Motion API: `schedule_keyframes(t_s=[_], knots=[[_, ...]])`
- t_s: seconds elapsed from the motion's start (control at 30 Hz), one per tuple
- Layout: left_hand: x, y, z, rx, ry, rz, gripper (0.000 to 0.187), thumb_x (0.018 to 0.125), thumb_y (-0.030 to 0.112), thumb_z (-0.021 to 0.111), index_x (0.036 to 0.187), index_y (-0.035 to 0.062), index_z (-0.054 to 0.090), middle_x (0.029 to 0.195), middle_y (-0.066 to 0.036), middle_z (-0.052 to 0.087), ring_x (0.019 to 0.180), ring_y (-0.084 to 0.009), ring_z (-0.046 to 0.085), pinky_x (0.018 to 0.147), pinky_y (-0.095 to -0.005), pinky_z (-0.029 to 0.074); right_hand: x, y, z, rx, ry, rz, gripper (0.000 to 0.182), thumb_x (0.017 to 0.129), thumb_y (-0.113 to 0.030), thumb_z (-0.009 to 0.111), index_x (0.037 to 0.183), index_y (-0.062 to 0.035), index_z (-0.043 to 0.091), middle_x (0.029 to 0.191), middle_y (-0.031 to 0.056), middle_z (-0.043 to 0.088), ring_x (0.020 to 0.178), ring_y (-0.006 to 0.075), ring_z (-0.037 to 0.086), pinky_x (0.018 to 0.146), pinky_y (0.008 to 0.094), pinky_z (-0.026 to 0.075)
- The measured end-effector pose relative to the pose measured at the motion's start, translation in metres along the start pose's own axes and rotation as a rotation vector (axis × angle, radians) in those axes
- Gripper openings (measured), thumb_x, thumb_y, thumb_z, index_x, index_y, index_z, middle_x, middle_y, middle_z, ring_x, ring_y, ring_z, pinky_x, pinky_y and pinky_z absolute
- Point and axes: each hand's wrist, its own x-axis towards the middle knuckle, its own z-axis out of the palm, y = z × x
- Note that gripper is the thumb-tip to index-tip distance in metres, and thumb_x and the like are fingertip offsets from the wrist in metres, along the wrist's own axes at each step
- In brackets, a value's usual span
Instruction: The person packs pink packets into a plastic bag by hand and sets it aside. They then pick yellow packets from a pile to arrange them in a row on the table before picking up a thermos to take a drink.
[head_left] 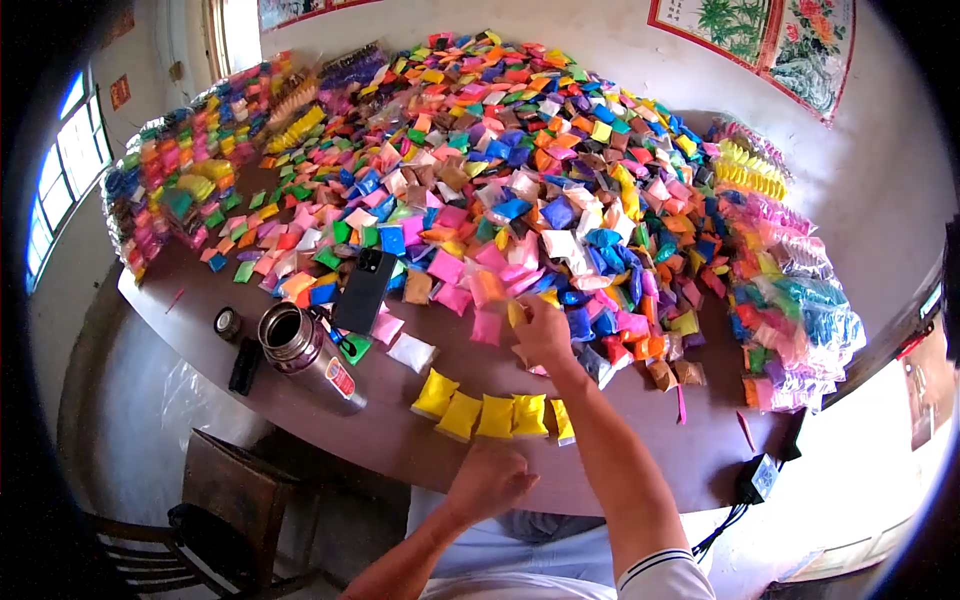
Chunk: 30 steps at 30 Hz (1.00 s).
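My right hand reaches over the front edge of the big pile of colored packets. Its fingers are closed on a yellow packet, partly hidden by the hand. Near the table's front edge my left hand is curled closed; its fingertips are turned away, so anything inside is hidden. Just beyond it lies a row of several yellow packets, side by side. A white packet and pink packets lie between the row and the pile.
An open steel flask, its cap and a black phone are at the left. Bundled packets line the right side. A black adapter with cables hangs at the right edge. A wooden chair stands lower left.
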Motion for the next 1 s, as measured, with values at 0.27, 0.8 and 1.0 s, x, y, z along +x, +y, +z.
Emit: schedule_keyframes(t_s=[0.27, 0.8, 1.0], knots=[[-0.004, -0.003, 0.007, -0.074, 0.048, -0.016, 0.019, 0.079, 0.022, 0.078, 0.073, 0.0071, 0.067, 0.088, -0.004, 0.07, 0.084, -0.0255, 0.066, 0.083, -0.0411, 0.048, -0.052, -0.033, -0.107, 1.586, -0.157, 0.551, 0.029, 0.091, -0.016, 0.049, 0.112, -0.0043, 0.064, 0.098, 0.0072, 0.069, 0.077, 0.0205, 0.064, 0.065, 0.0304, 0.05], [-0.002, 0.0, 0.0, -0.203, -0.005, -0.076, 0.032, 0.087, 0.037, 0.071, 0.077, 0.0062, 0.069, 0.087, -0.006, 0.07, 0.089, -0.0255, 0.064, 0.089, -0.0381, 0.044, -0.199, -0.001, -0.111, 1.105, -0.215, 0.345, 0.031, 0.099, -0.033, 0.062, 0.113, -0.0049, 0.065, 0.09, -0.0003, 0.066, 0.074, 0.0085, 0.06, 0.062, 0.0233, 0.047], [-0.007, -0.009, 0.001, -0.203, -0.009, -0.082, 0.034, 0.089, 0.037, 0.068, 0.088, 0.003, 0.069, 0.092, -0.012, 0.07, 0.092, -0.0296, 0.064, 0.089, -0.0408, 0.046, -0.222, -0.013, -0.109, 0.774, -0.487, 0.135, 0.036, 0.095, -0.027, 0.067, 0.114, 0.0023, 0.06, 0.092, 0.0084, 0.066, 0.083, 0.0171, 0.06, 0.077, 0.0337, 0.05]])
